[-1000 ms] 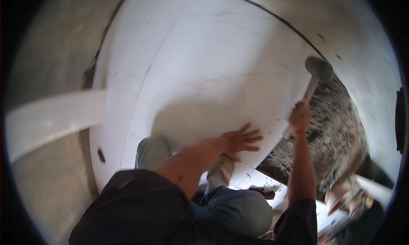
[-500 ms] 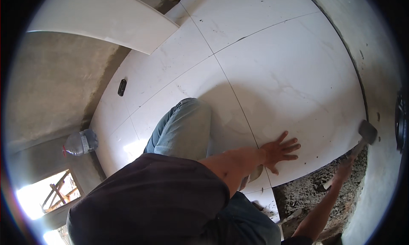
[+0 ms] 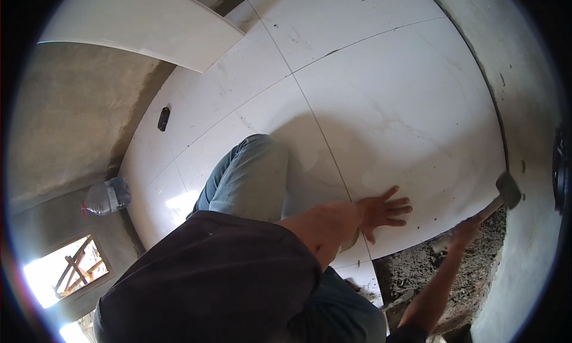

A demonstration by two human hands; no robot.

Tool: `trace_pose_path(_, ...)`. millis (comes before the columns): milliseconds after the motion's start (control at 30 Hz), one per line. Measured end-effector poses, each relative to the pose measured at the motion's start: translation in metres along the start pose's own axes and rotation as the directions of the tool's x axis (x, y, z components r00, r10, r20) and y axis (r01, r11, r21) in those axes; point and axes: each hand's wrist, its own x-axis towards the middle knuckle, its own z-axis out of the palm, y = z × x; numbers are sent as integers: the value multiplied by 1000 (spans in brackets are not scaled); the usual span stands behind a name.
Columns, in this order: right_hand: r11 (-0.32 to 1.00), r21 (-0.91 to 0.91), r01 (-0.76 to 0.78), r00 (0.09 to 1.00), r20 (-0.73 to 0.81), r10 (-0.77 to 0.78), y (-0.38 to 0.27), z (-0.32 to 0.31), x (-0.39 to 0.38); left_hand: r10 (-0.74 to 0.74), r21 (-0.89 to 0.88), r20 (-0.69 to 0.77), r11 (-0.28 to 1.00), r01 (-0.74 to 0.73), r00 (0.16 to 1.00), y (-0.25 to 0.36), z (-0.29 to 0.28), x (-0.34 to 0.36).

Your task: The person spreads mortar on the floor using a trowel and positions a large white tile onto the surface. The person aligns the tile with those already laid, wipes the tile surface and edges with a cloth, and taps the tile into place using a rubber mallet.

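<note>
Clear plastic water bottle (image 3: 106, 196) with a red cap lying by the grey wall at left, no labels, signs or screens visible

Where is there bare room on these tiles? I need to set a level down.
The widest bare patch is the large white tile beyond the left hand, bordered by the grey wall. The tile between the small dark object and the knee is also free. It is crowded near the right hand, mallet and mortar bed.
</note>
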Motion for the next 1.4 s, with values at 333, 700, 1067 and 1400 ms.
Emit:
trace_pose_path(333,999,-17,-43,963,266,46,3,1,-19,-3,48,-52,999,6,999,-2,4,1)
trace_pose_path(700,969,125,-214,974,99,203,8,74,-43,-644,184,-375,654,734,667,-289,-183,107)
trace_pose_path(1067,981,106,-165,984,80,157,12,75,-44,-869,-131,-363,406,905,337,-294,-198,49)
trace_pose_path(1400,975,94,-200,978,86,192,3,72,-47,-922,-145,-292,304,941,253,-233,-158,-70)
